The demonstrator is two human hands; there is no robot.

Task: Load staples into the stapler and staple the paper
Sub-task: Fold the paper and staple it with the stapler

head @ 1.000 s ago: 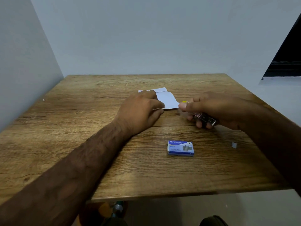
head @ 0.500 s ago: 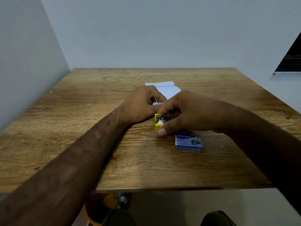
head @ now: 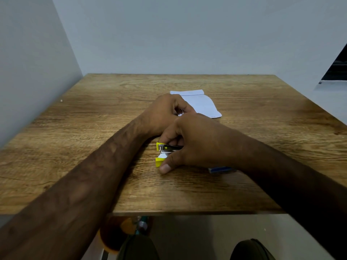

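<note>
A small yellow stapler [head: 163, 153] with a metal magazine sits at the middle of the wooden table [head: 93, 147]. My right hand [head: 195, 143] is closed around it, thumb low at its front and fingers on top. My left hand [head: 165, 113] rests just behind, fingers curled on the near corner of the white paper [head: 202, 103], which lies flat toward the far side. A strip of white shows between the stapler's jaws. The blue staple box [head: 221, 169] lies to the right, mostly hidden under my right forearm.
Grey walls close in at the left and back of the table. The table's front edge [head: 187, 212] runs below my arms. Under it are an orange object [head: 120, 233] and dark shapes near my legs.
My right hand carried the stapler from the right of the paper to in front of my left hand. The camera tilted, and the staple box slid under my forearm in view.
</note>
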